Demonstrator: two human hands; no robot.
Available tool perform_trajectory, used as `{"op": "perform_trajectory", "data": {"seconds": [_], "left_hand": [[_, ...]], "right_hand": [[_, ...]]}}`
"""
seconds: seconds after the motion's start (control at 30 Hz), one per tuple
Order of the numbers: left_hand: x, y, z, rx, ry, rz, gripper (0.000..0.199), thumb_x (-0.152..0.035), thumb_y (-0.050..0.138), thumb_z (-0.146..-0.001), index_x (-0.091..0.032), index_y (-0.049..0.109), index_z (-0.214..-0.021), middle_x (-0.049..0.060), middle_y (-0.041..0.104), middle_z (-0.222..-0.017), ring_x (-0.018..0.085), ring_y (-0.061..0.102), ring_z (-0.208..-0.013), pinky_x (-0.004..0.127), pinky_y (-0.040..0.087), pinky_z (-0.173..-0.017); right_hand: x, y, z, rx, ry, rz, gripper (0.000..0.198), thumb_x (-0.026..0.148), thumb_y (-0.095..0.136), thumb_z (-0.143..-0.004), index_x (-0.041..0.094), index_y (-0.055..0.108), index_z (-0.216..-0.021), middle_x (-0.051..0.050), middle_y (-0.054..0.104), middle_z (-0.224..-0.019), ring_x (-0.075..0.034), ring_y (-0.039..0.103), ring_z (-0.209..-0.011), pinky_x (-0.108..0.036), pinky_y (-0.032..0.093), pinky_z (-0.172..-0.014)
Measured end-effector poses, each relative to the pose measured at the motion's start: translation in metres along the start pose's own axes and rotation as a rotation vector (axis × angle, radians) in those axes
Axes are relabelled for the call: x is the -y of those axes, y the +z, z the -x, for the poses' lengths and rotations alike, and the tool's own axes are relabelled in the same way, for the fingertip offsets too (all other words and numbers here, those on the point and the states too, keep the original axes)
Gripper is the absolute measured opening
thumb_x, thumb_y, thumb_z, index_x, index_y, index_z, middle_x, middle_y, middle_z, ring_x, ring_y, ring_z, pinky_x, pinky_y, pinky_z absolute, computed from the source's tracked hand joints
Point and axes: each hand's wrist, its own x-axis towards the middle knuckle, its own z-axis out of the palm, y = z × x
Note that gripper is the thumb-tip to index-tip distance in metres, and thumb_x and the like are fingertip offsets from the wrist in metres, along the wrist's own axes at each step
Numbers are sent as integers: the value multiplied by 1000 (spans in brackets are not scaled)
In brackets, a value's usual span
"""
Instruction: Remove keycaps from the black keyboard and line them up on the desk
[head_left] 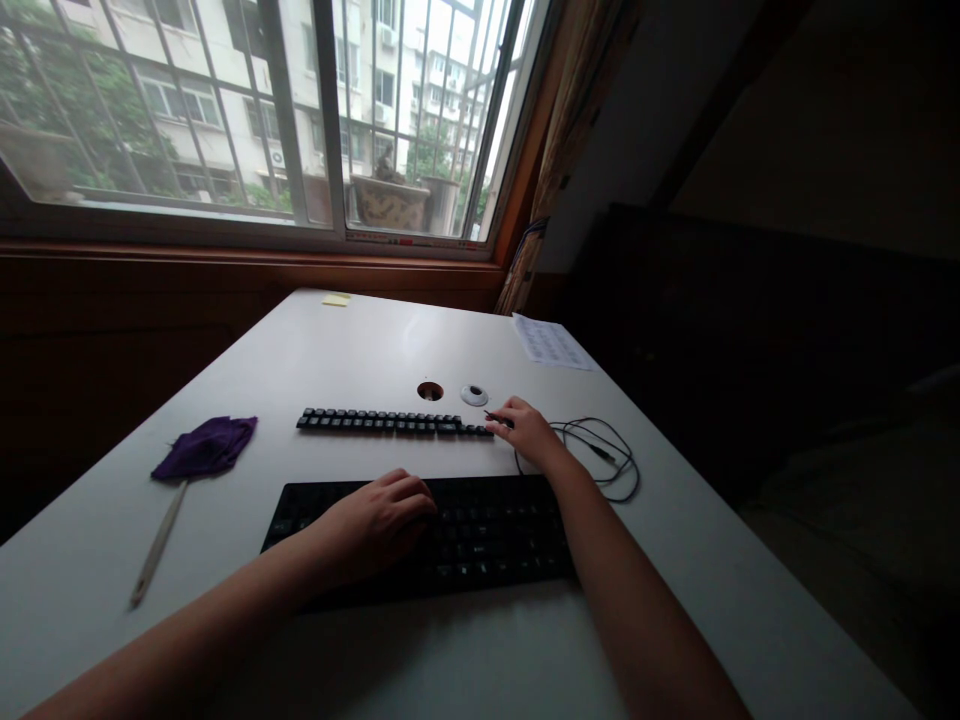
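Observation:
A black keyboard point(480, 530) lies across the near part of the white desk point(390, 345). My left hand point(397, 515) rests on its left half, the fingers laid over the keys and the fingertips partly hidden. Beyond the keyboard, loose black keycaps point(390, 424) stand in two long rows. My right hand point(525, 430) is at the right end of these rows, thumb and fingers pinched on a small dark slim object point(500, 419) whose kind I cannot make out. Its thin tip points left, just above the last keycaps.
A coiled black cable point(626, 460) lies right of my right hand. Behind the keycaps are a round desk hole point(430, 392) and a white cover point(474, 395). A purple cloth point(206, 447) and a pale-handled tool point(159, 545) lie left; printed paper point(551, 342) lies back right.

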Motion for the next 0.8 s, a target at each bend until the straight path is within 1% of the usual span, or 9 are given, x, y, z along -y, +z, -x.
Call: {"op": "perform_trajectory", "data": {"seconds": [0.17, 0.3, 0.53, 0.8], "left_hand": [[2, 1, 1, -8, 1, 3, 22, -9, 54, -90, -18, 61, -110, 8, 61, -108, 23, 54, -99, 36, 53, -86], [2, 1, 1, -15, 2, 14, 22, -10, 53, -91, -19, 61, -110, 8, 62, -108, 23, 55, -99, 36, 53, -85], [2, 2, 0, -46, 22, 10, 21, -10, 53, -91, -18, 61, -108, 8, 62, -105, 22, 56, -98, 34, 54, -83], [0, 0, 0, -16, 7, 4, 21, -10, 53, -91, -18, 61, -109, 8, 62, -106, 23, 55, -98, 36, 53, -84]], "right_hand": [[2, 4, 1, 42, -7, -19, 22, 29, 71, -84, 21, 75, -104, -3, 59, -94, -16, 60, -83, -28, 47, -81], [3, 8, 0, 73, -14, -18, 21, 27, 72, -83, 22, 76, -103, -3, 58, -95, -15, 59, -83, -28, 47, -80], [2, 10, 0, 80, -26, -32, 21, 25, 71, -83, 23, 76, -103, -3, 57, -95, -15, 59, -82, -28, 47, -78], [0, 13, 0, 81, -29, -34, 20, 25, 70, -84, 22, 76, -103, -3, 57, -95, -14, 59, -80, -28, 47, -78]]}}
